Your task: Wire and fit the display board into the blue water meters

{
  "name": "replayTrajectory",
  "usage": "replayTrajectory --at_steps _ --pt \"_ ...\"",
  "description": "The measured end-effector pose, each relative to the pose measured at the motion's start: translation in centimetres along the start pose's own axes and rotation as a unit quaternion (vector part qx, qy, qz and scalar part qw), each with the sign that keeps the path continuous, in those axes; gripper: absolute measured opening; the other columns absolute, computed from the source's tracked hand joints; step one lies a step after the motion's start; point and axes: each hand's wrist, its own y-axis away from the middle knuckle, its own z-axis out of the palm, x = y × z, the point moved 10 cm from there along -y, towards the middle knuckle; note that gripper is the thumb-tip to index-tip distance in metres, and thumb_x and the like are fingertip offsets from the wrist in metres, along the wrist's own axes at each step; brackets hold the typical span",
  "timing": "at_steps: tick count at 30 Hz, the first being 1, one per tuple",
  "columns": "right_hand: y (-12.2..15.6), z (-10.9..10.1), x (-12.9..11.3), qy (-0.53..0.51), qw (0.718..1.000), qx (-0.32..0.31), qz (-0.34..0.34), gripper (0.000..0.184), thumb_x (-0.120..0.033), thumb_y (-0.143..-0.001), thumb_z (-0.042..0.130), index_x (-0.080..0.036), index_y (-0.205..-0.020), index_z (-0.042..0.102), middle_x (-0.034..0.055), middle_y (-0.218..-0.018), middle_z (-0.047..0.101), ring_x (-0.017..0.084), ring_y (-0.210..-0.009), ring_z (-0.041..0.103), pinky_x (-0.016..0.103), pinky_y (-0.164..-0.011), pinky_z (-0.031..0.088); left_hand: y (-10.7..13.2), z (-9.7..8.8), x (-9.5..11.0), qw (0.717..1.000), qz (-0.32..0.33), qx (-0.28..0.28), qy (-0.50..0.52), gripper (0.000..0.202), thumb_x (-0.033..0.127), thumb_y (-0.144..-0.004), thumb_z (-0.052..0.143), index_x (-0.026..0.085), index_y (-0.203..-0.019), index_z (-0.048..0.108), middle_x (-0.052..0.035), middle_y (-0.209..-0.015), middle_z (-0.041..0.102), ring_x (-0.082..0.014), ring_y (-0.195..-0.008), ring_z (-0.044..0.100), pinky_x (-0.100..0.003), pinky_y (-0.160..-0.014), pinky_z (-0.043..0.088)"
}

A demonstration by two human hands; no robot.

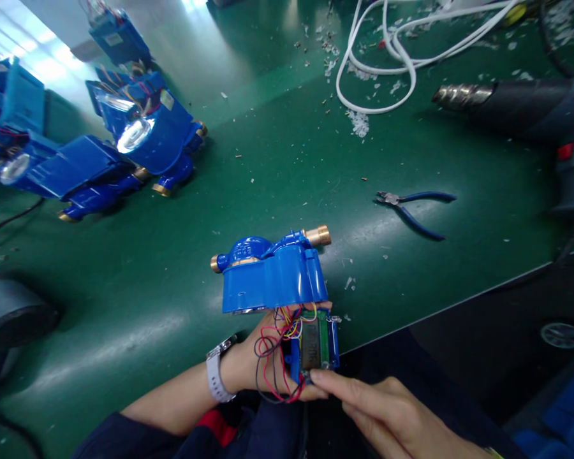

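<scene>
A person is working at a green workbench mat (268, 159), seen from above. The left hand (249, 366), wearing a pale wristwatch (216, 371), is curling up around a blue water meter (272, 274) with brass threaded ends, gripping it at its lower edge just above the near edge of the bench. Lying in the same palm, just below the meter, is a small blue display module (314, 344) with a grey screen, joined to the meter by a loose tangle of red, yellow and black wires (272, 349). The right hand (392, 414) is reaching in from the lower right with its fingers stretched out and held close together, the index fingertip touching the module's bottom end; the thumb is hidden, so whether it is pinching cannot be told. Further out on the mat, blue-handled side cutters (414, 207) are lying to the right, a dark heat gun (521, 108) is lying at the far right, a white cable (402, 57) is looping at the top, and several more blue meters (138, 140) are sitting at the far left.
</scene>
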Motion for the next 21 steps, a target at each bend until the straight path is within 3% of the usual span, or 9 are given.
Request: replayTrajectory --at_steps 6,10,14,21 --pt "0.1 0.3 0.7 -0.010 0.999 0.001 0.030 0.041 -0.030 -0.102 0.034 -0.029 -0.140 0.051 0.0017 -0.079 0.071 0.010 -0.050 0.052 0.018 -0.050 0.046 -0.2 -0.9 1.3 0.995 0.062 0.072 0.011 0.098 0.054 -0.056 0.080 0.033 -0.138 0.029 -0.0091 -0.136 0.048 -0.0339 -0.121 0.053 -0.055 -0.106 0.040" --pt "0.3 0.4 1.1 -0.020 0.999 0.005 0.046 0.043 -0.032 -0.102 0.031 -0.029 -0.140 0.052 0.0028 -0.080 0.071 0.010 -0.049 0.049 0.019 -0.050 0.046 -0.4 -0.4 1.9 0.994 0.094 0.057 0.013 0.105 0.051 -0.053 0.084 0.035 -0.138 0.024 -0.0089 -0.137 0.046 -0.0351 -0.126 0.050 -0.053 -0.109 0.038" --pt "0.2 0.6 1.3 -0.039 0.998 0.003 0.053 0.043 -0.031 -0.101 0.032 -0.030 -0.139 0.052 0.0005 -0.072 0.068 0.010 -0.045 0.046 0.019 -0.048 0.044 -0.4 -0.6 1.6 0.994 0.074 0.070 0.032 0.099 0.052 -0.059 0.081 0.035 -0.136 0.022 -0.0097 -0.137 0.046 -0.0335 -0.125 0.051 -0.052 -0.108 0.040" --pt "0.2 0.7 1.5 -0.063 0.996 0.015 0.056 0.044 -0.030 -0.099 0.035 -0.034 -0.141 0.049 0.0005 -0.078 0.070 0.014 -0.055 0.058 0.022 -0.052 0.050 -0.1 -0.3 0.7 0.997 0.062 0.055 -0.001 0.102 0.058 -0.061 0.076 0.032 -0.140 0.017 -0.0125 -0.140 0.041 -0.0356 -0.131 0.045 -0.056 -0.111 0.032"
